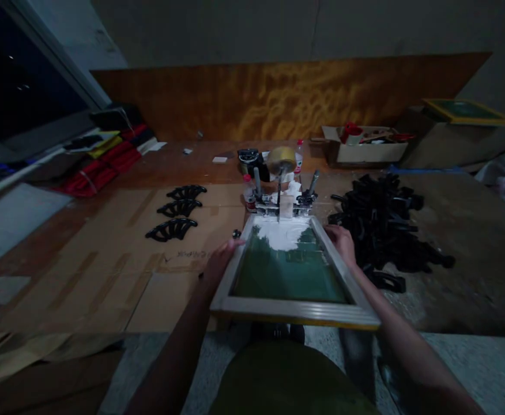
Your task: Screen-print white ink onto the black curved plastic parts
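Observation:
A screen printing frame (pixel 296 311) with green mesh (pixel 291 274) lies between my hands, clamped at its far end. White ink (pixel 281 233) covers the far part of the mesh, and a pale squeegee (pixel 286 207) stands at that end. My left hand (pixel 223 258) is closed at the frame's left side, fingertips against its edge. A small black piece (pixel 236 234) shows just beyond those fingers; whether I hold it is unclear. At the right side, my right hand (pixel 341 242) has curled fingers at the frame's edge, partly hidden. What lies beneath the frame is hidden.
Several curved black plastic parts (pixel 172 229) lie on cardboard at left. A heap of black parts (pixel 377 225) is at right. Behind the clamp (pixel 308 197) stand a tape roll (pixel 282 160) and bottles (pixel 299 155). An open box (pixel 371 153) sits back right; red bundles (pixel 92 176) lie back left.

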`<state>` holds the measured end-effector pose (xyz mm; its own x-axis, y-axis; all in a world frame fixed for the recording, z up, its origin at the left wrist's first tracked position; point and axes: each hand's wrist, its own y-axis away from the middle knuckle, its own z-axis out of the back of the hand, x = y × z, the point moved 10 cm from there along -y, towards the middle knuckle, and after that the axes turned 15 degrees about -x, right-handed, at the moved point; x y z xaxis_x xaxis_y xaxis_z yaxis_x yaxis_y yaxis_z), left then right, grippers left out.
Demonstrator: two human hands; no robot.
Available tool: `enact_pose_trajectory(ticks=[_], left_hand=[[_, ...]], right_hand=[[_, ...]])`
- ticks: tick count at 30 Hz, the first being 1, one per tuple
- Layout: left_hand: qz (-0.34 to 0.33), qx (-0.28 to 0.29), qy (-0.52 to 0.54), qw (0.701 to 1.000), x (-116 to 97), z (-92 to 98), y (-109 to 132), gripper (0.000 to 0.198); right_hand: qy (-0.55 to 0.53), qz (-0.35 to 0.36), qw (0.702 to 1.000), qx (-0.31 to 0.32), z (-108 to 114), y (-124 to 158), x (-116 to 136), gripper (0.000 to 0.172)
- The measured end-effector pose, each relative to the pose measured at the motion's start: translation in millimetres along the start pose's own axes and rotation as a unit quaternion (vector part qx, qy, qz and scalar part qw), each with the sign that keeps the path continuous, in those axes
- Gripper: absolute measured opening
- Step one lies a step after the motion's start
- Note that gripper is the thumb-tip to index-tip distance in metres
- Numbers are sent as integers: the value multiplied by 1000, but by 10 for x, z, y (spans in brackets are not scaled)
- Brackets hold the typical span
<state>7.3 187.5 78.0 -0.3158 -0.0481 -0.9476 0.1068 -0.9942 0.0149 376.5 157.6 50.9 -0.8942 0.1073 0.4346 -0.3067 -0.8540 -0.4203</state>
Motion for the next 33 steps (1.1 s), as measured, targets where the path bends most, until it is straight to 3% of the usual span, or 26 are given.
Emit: enact_pose_trajectory(ticks=[2,4,6,8,11,14,18,20,23,26,30,33], left_hand=[[13,17,-26,999,274,-50,134,40],[45,14,-9,999,516,-121,232,44],[76,4,0,997,710,-198,287,49],[93,-3,2,996,846,-263,302,48],[105,5,16,994,992,-339,288,50],[118,16,36,992,1105,-373,277,53],[110,13,52,992,1111,-362,288,49],[112,13,53,992,1086,-356,308,47],[120,6,56,991,1042,-340,330,47],[118,0,49,992,992,-327,336,47],[119,-7,46,992,938,-318,337,43],[123,-7,46,991,868,-290,333,43]], right_hand=[[-20,19,998,-55,126,-272,93,45],[-43,93,992,-70,93,-482,444,52],[-42,168,985,-23,-112,-592,858,56],[-1,202,978,50,-378,-615,1138,45],[75,201,966,144,-673,-480,1259,24],[97,232,948,194,-738,-123,1290,23],[46,343,908,236,-577,439,1401,28],[11,371,892,257,-481,552,1432,29],[-19,347,900,261,-435,450,1427,26],[-15,321,925,203,-440,359,1398,23],[-55,362,910,194,-447,609,1398,28],[-71,337,918,195,-433,449,1396,26]])
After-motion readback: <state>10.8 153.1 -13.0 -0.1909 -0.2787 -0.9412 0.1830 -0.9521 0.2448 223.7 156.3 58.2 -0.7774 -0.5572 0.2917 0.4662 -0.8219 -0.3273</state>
